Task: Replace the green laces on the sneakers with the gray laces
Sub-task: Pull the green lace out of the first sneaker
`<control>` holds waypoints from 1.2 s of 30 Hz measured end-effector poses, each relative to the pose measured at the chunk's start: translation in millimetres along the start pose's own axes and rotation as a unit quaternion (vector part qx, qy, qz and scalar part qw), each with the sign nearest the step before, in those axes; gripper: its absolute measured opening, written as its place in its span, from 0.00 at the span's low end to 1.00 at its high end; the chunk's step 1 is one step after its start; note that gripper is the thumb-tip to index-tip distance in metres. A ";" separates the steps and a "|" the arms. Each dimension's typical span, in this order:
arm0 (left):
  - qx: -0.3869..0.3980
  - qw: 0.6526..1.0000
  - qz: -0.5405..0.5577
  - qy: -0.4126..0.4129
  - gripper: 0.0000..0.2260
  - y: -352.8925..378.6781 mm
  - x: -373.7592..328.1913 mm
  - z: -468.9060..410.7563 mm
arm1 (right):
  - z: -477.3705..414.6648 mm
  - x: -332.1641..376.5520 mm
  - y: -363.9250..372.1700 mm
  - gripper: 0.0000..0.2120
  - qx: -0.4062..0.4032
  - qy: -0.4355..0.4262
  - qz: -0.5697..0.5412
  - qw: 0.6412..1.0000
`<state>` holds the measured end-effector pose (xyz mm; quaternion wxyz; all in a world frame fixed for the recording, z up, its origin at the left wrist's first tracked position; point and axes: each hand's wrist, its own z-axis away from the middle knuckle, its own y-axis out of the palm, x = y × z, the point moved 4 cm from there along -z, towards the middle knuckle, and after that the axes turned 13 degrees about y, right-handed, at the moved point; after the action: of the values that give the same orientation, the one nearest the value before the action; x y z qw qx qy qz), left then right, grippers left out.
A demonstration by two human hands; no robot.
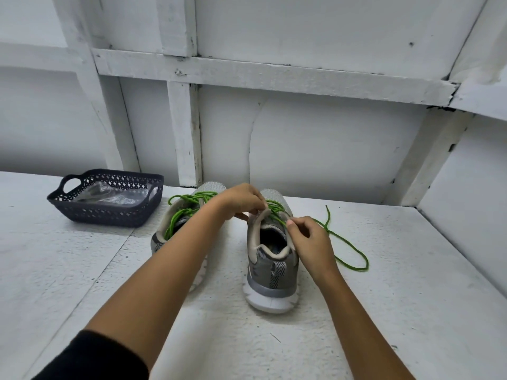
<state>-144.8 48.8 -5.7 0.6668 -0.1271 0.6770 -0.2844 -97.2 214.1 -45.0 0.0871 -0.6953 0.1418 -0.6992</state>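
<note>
2 sneakers [270,267] — left hand [241,201], right hand [308,239] pinch green lace [274,209] (1 basket [109,213]).

Soft, even, fairly bright light filling scene; source lying out of frame; only faint diffuse shadows falling on white rough-textured tabletop [384,297] under bare left forearm [178,270] and around grey mesh sneaker with white sole [270,281]; mild glare glinting off clear crinkled plastic bag [109,194] inside dark blue perforated plastic basket [104,215]; bright green cord lace [360,269] showing crisp, saturated; wide-angle lens bowing white painted wooden beams [274,75] toward edges; black sleeve [90,357] in lower left corner looking slightly soft.
</note>
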 end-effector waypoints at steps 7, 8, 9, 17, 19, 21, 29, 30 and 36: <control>0.048 0.995 -0.091 -0.009 0.11 1.2 -3.6 -16.8 | -1.3 -2.6 -0.1 0.08 0.008 0.005 -0.001 1.000; 0.058 0.992 -0.112 -0.003 0.11 0.9 -6.5 -18.1 | -1.5 -3.2 -0.4 0.08 0.008 0.005 -0.001 1.000; 0.065 0.991 -0.121 0.004 0.11 -0.4 -9.4 -19.1 | -1.5 -3.3 -0.7 0.08 0.007 0.004 0.000 1.000; -0.066 0.982 0.179 -0.003 0.10 6.0 -4.6 -24.7 | -0.7 -3.3 -0.2 0.08 0.009 0.008 -0.008 1.000; -0.099 0.974 0.204 -0.011 0.08 11.7 -0.7 -21.4 | -0.7 -3.8 -0.3 0.08 0.009 0.013 -0.014 1.000; -0.115 0.979 0.166 -0.014 0.04 9.3 1.4 -14.1 | -1.1 -4.7 0.1 0.08 0.009 0.016 -0.018 1.000; -0.093 0.990 0.105 0.009 0.06 6.9 8.5 4.4 | -0.9 -5.1 1.2 0.08 -0.001 0.024 -0.026 0.999; -0.105 0.988 0.109 0.004 0.07 6.2 8.8 2.7 | -0.2 -5.4 1.4 0.08 -0.001 0.024 -0.025 0.999; -0.144 0.971 0.190 -0.032 0.13 -10.3 -5.4 -10.2 | 0.4 -5.7 1.0 0.08 0.004 0.035 -0.034 0.999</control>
<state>-156.5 45.6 4.0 0.7044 -0.0998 0.7011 -0.0481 -96.8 214.9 -50.7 0.0616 -0.6747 0.1183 -0.7260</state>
